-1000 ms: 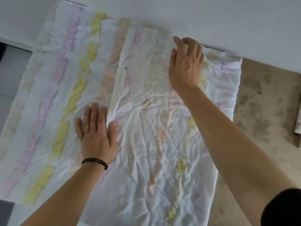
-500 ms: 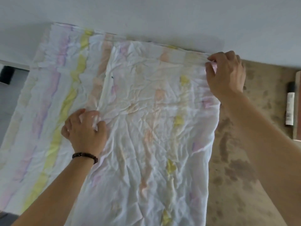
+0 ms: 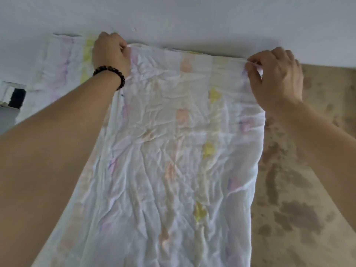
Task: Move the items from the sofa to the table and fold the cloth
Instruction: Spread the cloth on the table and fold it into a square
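While both arms reach over it, the cloth (image 3: 173, 143) lies spread on the table (image 3: 308, 199), its far hem along the table's far edge where the white wall (image 3: 192, 16) rises. The left hand (image 3: 110, 53), with a bead bracelet (image 3: 109, 74) on the wrist, grips the far left corner of the cloth's upper layer. Its fingers are curled and the tips are hidden behind the knuckles. The right hand (image 3: 275, 78) pinches the far right corner between thumb and bent fingers. A lower layer with faint yellow and purple stripes shows past the left hand, and the left forearm covers much of it. The cloth's near end is cut off at the bottom. A dark shape (image 3: 18, 95) beyond the table's left side is too blurred to name.
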A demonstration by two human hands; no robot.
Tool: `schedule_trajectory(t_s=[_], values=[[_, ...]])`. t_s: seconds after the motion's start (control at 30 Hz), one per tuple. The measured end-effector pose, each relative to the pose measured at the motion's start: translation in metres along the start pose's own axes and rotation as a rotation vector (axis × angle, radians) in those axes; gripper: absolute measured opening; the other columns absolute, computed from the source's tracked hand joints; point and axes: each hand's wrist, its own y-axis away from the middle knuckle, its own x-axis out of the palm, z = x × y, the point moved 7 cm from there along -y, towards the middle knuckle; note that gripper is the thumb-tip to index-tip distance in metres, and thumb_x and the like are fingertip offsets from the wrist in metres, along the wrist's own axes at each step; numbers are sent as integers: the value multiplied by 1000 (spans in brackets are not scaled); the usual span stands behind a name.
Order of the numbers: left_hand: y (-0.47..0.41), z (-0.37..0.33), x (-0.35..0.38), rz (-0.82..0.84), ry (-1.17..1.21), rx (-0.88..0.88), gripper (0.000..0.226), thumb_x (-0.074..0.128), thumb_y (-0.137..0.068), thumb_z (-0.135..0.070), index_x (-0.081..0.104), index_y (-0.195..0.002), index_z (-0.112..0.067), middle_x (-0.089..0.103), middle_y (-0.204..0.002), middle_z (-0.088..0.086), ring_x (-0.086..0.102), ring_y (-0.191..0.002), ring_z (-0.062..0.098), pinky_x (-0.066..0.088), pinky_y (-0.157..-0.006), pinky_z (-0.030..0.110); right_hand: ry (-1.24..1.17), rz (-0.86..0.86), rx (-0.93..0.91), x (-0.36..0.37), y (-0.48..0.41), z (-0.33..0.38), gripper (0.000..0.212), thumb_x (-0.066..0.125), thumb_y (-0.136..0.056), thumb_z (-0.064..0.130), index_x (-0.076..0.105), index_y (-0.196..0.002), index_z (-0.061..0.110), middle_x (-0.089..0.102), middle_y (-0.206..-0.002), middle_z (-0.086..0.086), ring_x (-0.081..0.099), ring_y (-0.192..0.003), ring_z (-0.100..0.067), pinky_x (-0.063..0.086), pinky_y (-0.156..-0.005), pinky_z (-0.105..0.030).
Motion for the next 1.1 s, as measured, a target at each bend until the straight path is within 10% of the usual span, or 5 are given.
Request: schedule_trajectory(t_s=[0.3,0.43,0.63,1.1], values=[[9,-5,7,-128,233,-74,27,51,-93,-17,57,-117,-9,57,-105,-1,55,-91,11,47,-84,21,46,-39,97,11,-8,0,26,47,-94,25,55,-117,16,55,-122,-14,48,-114,-35,37,-87,-45],[96,-23,-17,-200,238,157,41,54,-94,-29,52,-128,-7,52,-128,13,51,-117,26,39,-95,24,-61,-82,52,-1,43,43,45,46,-92,20,49,-137,16,39,-148,-18,36,-136,-38,32,-107,-46],[225,31,17,336,-250,202,77,21,-88,-72,9,-155,-35,-7,-163,9,-11,-149,27,-1,-116,60,-22,349,-96,47,138,107,75,34,-96,65,18,-158,25,1,-164,-19,-3,-150,-43,5,-119,-59],[234,33,-6,251,-167,345,71,23,-96,-62,20,-154,-21,3,-162,17,-1,-149,33,0,-117,60,139,251,49,20,176,119,62,26,-104,51,25,-156,16,7,-164,-20,4,-151,-39,0,-121,-54]])
